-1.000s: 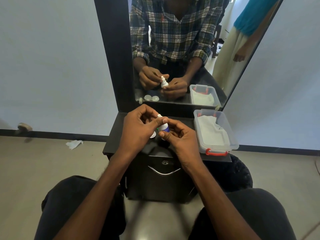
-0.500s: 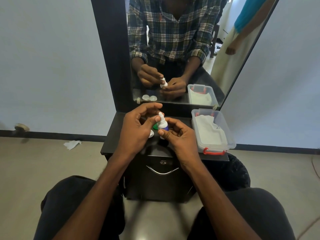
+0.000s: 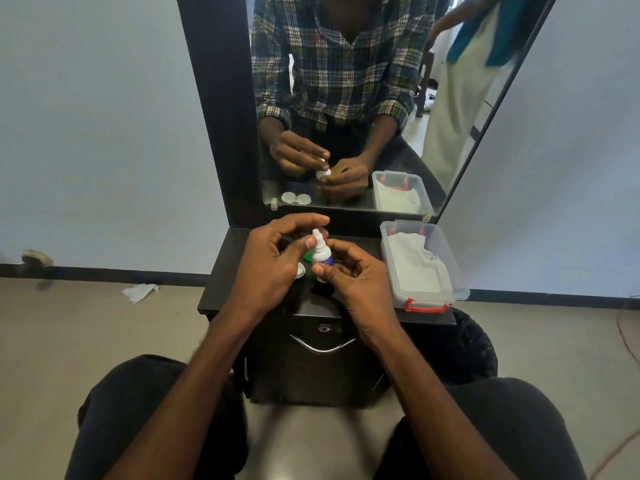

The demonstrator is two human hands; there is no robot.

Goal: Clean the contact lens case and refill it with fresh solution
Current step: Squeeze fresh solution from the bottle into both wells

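A small white solution bottle (image 3: 322, 255) with a blue label stands upright above the dark vanity top (image 3: 221, 289). My right hand (image 3: 360, 282) grips its body from the right. My left hand (image 3: 270, 265) pinches the bottle's white top, thumb at the neck and forefinger curled over the tip. Behind my left fingers, part of the lens case shows: a green cap (image 3: 307, 257) and a white well (image 3: 300, 270). The mirror (image 3: 346, 98) reflects the case lying flat on the top.
A clear plastic box (image 3: 462, 293) with red latches holds white tissue at the right of the top. A drawer with a metal handle (image 3: 322, 345) is below. A crumpled tissue (image 3: 140, 292) lies on the floor at left, a black bin bag (image 3: 474, 344) at right.
The bottle has been raised a little and stands straighter, with more of its white tip showing. My left fingers have shifted up onto the top. The lens case's green cap has come into view.
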